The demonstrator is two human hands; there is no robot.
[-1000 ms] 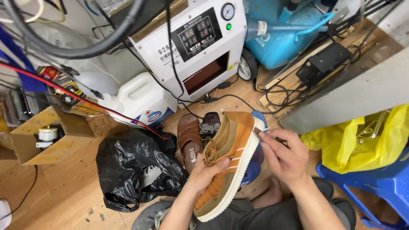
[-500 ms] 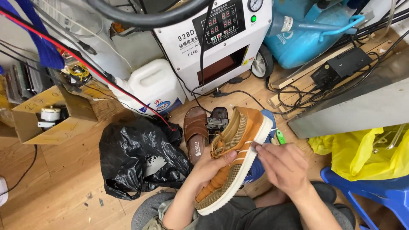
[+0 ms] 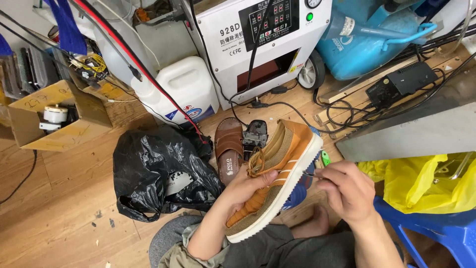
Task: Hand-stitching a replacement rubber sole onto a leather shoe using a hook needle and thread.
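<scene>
The left hand (image 3: 248, 191) grips an orange shoe (image 3: 272, 176) over the lap, sole edge turned toward the right hand (image 3: 347, 191), which pinches a thin tool (image 3: 311, 173) (too small to identify) at that edge. Work on the sole looks underway; a brown sandal (image 3: 229, 149) lies on the floor (image 3: 59, 208).

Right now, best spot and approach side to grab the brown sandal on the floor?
Grip the brown sandal across its strapped front, coming from above: it lies sole-down and that end is clear. The left hand and the orange shoe crowd its heel end.
</scene>
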